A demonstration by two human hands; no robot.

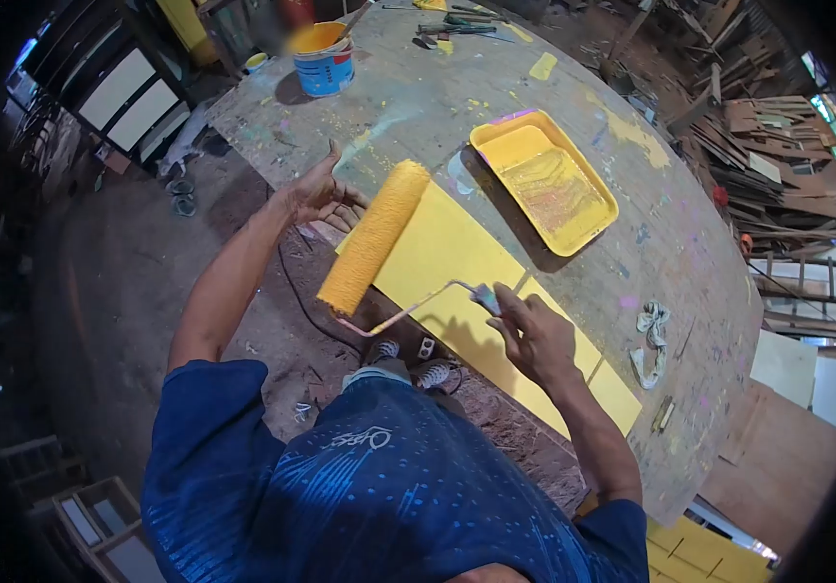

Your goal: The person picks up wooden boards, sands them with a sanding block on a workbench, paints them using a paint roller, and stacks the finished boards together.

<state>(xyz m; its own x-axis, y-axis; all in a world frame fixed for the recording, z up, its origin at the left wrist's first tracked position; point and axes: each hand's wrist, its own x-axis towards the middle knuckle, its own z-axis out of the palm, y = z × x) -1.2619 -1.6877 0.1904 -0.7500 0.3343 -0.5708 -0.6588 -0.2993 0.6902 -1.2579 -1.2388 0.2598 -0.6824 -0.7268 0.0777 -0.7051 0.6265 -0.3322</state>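
Orange-yellow nap covers the long sleeve of the paint roller (374, 238), seen in the head view above the left end of a yellow board (457, 238); whether the sleeve touches the board cannot be told. The short handle (485, 299) is clamped in the right hand (541, 340), fingers closed round it, palm side hidden. No grip is made by the left hand (321, 194): fingers are spread, held beside the sleeve, contact with roller or board not certain. Board is laid along the near edge of a paint-spotted table (676, 291), thin dark lines across it. Beyond it a yellow tray (588, 240) is set, paint inside; a blue bucket (325, 76) is placed farther off, a knotted rag (653, 324) to the right.

Handling, judged: sleeve soft, likely wet and slippery, so best not touched; weight probably carried out at the sleeve end, so a twist may be felt in the wrist. Bent wire frame looks stiff but thin. Best held by the handle, firmly, fingers fully wrapped; board best steadied at its edges, paint possibly easily smudged
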